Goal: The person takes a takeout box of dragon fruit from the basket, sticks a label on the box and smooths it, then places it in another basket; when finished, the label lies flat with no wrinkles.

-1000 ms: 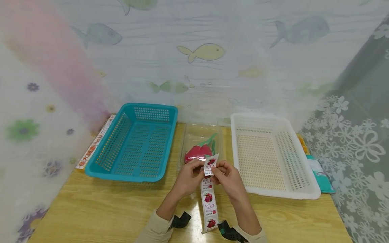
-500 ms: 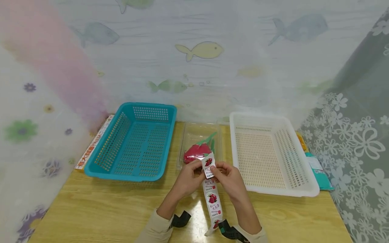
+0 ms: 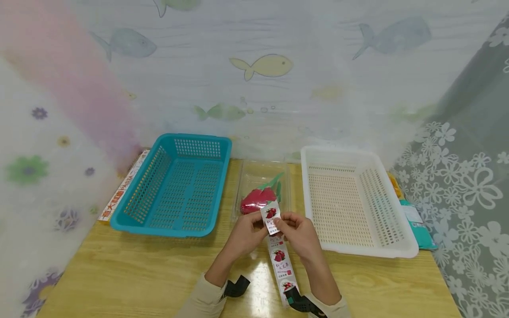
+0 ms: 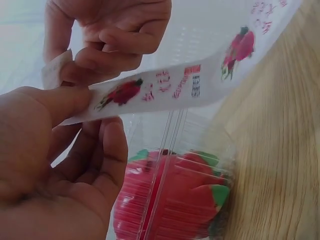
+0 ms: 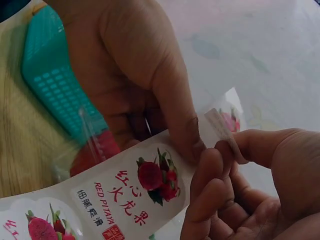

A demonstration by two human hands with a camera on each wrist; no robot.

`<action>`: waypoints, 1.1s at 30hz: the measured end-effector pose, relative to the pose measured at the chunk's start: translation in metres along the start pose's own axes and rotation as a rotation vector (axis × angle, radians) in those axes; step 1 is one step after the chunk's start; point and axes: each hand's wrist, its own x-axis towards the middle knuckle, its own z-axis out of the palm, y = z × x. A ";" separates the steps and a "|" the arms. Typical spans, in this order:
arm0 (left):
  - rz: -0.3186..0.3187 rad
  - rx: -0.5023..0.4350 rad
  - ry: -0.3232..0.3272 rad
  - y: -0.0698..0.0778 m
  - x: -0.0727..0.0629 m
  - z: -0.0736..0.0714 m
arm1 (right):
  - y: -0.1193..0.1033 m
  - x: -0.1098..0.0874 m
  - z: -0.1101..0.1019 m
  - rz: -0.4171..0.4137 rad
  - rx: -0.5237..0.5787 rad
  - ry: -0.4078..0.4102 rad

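My left hand [image 3: 246, 232] pinches a paper strip of dragon fruit stickers [image 3: 281, 264] between thumb and fingers. The strip hangs down toward me, printed with red fruit and Chinese characters; "RED PITAYA" reads clearly on one sticker [image 5: 140, 192] in the right wrist view. With thumb and fingertip my right hand [image 3: 300, 234] pinches the strip's upper end [image 3: 270, 216], which is folded up and over. Just beyond both hands, a clear plastic box [image 3: 260, 170] contains a red dragon fruit [image 3: 256, 199] with green leaf tips. The hands overlap the box's near end in the head view.
A blue-green basket [image 3: 187, 190] stands to the left, with a pasta box [image 3: 125, 187] along its outer side. To the right is a white basket [image 3: 342, 203], a teal packet [image 3: 417, 225] beside it. All rest on a wooden table [image 3: 131, 274] before a fish-print curtain.
The strip's hanging lower end has swung to the right, toward the right wrist. Its upper end has shifted slightly left and tilted. Both hands keep their grip in nearly the same place.
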 end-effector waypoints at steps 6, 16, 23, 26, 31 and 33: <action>-0.026 0.019 0.010 -0.001 -0.005 0.003 | 0.000 -0.004 0.000 0.004 0.024 0.011; -0.113 -0.009 0.022 -0.009 -0.021 0.004 | -0.008 -0.019 -0.002 -0.024 0.053 -0.017; -0.200 -0.107 0.034 -0.023 -0.046 -0.002 | -0.011 -0.021 -0.002 -0.080 0.046 -0.059; -0.239 -0.098 0.034 -0.028 -0.058 -0.007 | -0.012 -0.018 -0.001 -0.064 0.048 -0.043; -0.332 -0.065 0.113 -0.039 -0.073 -0.014 | -0.014 -0.013 0.000 -0.067 0.058 -0.013; -0.379 -0.051 0.165 -0.044 -0.078 -0.017 | -0.014 -0.013 0.001 -0.065 0.064 -0.010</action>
